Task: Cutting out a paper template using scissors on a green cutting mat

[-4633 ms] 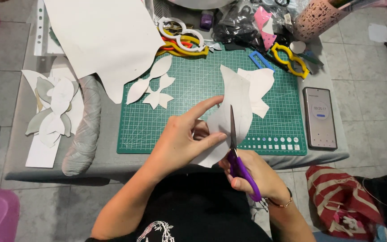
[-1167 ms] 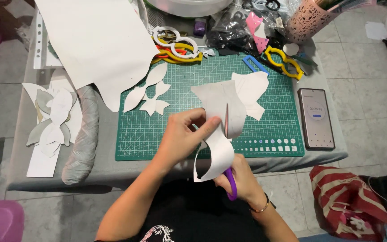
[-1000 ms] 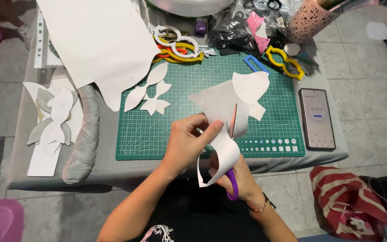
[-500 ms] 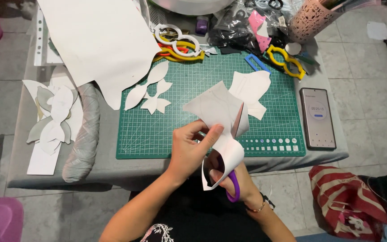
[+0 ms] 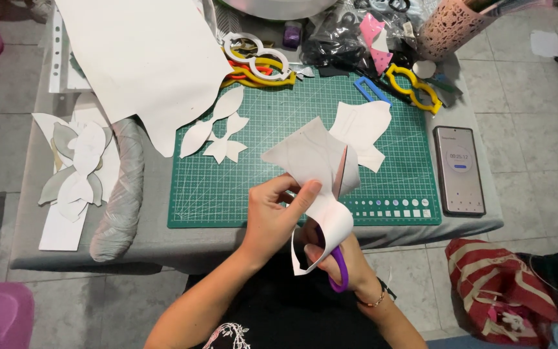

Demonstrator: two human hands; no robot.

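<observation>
We see two hands, one sheet being cut, and one pair of scissors. Our left hand (image 5: 272, 213) is just below the middle of the frame, and it is closed in a pinch on the sheet (image 5: 311, 161), with the thumb on top. Our right hand (image 5: 340, 262) is lower, a bit right of the middle, with its fingers curled shut through the purple handles of the scissors (image 5: 337, 258). The scissors point up toward the top of the frame, and their long line runs from bottom to top; the blades are mostly hidden by the sheet. The sheet stands over the lower right part of the mat (image 5: 292, 129), and its long side runs from the upper middle down to a curled strip by our right hand. On the mat lie two loose white cutouts, one on the left (image 5: 217, 129) and one on the right (image 5: 363, 129). One phone (image 5: 458, 169) lies at the right of the mat. One big white sheet (image 5: 143, 58) fills the upper left.
</observation>
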